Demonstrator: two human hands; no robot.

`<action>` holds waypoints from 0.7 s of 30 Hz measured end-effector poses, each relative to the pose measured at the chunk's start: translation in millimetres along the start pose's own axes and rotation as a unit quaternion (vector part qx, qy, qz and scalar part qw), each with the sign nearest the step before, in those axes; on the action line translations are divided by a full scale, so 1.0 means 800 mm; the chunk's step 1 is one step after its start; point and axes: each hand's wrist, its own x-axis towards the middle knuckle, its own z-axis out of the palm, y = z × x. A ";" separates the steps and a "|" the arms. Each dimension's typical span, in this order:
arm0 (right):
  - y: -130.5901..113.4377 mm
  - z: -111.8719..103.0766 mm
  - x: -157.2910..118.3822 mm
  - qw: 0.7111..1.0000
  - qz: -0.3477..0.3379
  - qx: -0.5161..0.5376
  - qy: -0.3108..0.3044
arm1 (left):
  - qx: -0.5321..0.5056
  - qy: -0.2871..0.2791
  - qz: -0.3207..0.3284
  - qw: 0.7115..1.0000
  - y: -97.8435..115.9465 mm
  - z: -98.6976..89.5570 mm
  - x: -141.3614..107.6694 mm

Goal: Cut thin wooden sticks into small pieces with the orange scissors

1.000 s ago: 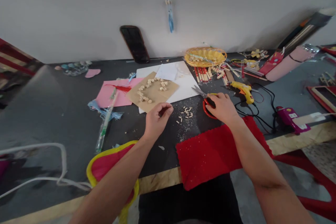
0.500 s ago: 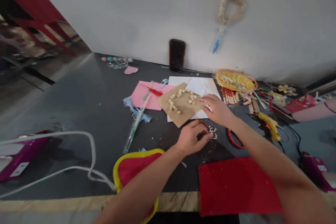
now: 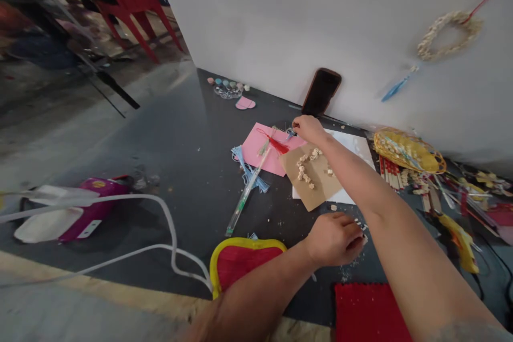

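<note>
My left hand (image 3: 334,240) is closed low over the dark table, its fingers curled beside small pale pieces (image 3: 360,223). Whatever it may hold is hidden. My right hand (image 3: 310,129) reaches across to the far edge of the pink paper (image 3: 250,144), fingers bent together right beside a small blue tassel (image 3: 290,132). Whether it grips the tassel is unclear. Under my right forearm, a brown card (image 3: 316,189) carries a curved row of cream bead-like clusters (image 3: 303,171). A red tassel (image 3: 278,145) and a clear tube (image 3: 245,199) lie across the pink paper.
A phone (image 3: 321,91) leans against the wall, and a cream wreath (image 3: 427,37) hangs at right. A yellow basket (image 3: 409,152) and yellow glue gun (image 3: 459,240) lie to the right. White cable (image 3: 166,219) loops at left, near a yellow-edged red pad (image 3: 248,262).
My right hand has moved from the bead clusters on the card to the blue tassel at the far side. My left hand stays by the pale pieces. The view has swung left.
</note>
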 end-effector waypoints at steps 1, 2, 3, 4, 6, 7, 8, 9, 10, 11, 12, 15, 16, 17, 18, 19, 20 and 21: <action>0.000 0.002 0.000 1.000 0.001 -0.003 0.000 | -0.001 -0.003 0.001 1.000 0.000 0.000 0.000; 0.000 0.003 -0.001 1.000 0.002 -0.004 0.003 | -0.002 -0.004 0.001 1.000 0.001 -0.001 0.000; 0.000 0.003 -0.002 1.000 0.004 -0.004 0.007 | -0.003 -0.004 -0.001 1.000 0.001 -0.001 0.000; 0.001 0.002 -0.003 1.000 0.005 -0.003 0.014 | -0.004 -0.003 -0.003 1.000 0.000 -0.002 0.001; 0.002 -0.003 -0.008 0.999 0.011 0.005 0.033 | -0.003 0.001 -0.008 1.000 0.000 -0.002 0.001; 0.004 -0.007 -0.011 0.999 0.015 0.010 0.042 | -0.001 0.002 -0.010 1.000 -0.001 -0.002 0.001; 0.007 -0.011 -0.016 0.998 0.018 0.017 0.050 | 0.000 0.003 -0.011 1.000 -0.002 -0.002 0.001; 0.010 -0.016 -0.022 0.998 0.021 0.024 0.057 | 0.001 0.001 -0.011 1.000 -0.002 -0.002 0.001; 0.014 -0.022 -0.029 0.997 0.024 0.032 0.062 | 0.002 -0.002 -0.013 1.000 -0.003 -0.003 0.002; 0.019 -0.028 -0.037 0.997 0.026 0.040 0.066 | 0.002 -0.006 -0.013 1.000 -0.003 -0.003 0.002; 0.024 -0.035 -0.047 0.996 0.029 0.049 0.069 | 0.001 -0.009 -0.015 1.000 -0.004 -0.003 0.002; 0.043 -0.054 -0.088 0.993 0.038 0.079 0.075 | -0.004 0.002 -0.027 1.000 -0.004 -0.004 0.003; 0.050 -0.059 -0.107 0.992 0.038 0.097 0.076 | -0.012 0.008 -0.029 0.999 -0.004 -0.004 0.003; 0.057 -0.063 -0.129 0.988 0.035 0.126 0.079 | -0.024 0.016 -0.032 0.999 -0.004 -0.004 0.003; 0.063 -0.067 -0.154 0.984 0.026 0.156 0.083 | -0.037 0.028 -0.041 0.998 -0.004 -0.003 0.003; 0.068 -0.069 -0.182 0.980 0.022 0.173 0.095 | -0.048 0.041 -0.048 0.997 -0.005 -0.003 0.003; 0.072 -0.069 -0.212 0.978 0.014 0.178 0.104 | -0.052 0.048 -0.056 0.996 -0.006 -0.002 0.003; 0.075 -0.066 -0.244 0.979 0.009 0.174 0.105 | -0.051 0.055 -0.064 0.995 -0.007 -0.001 0.002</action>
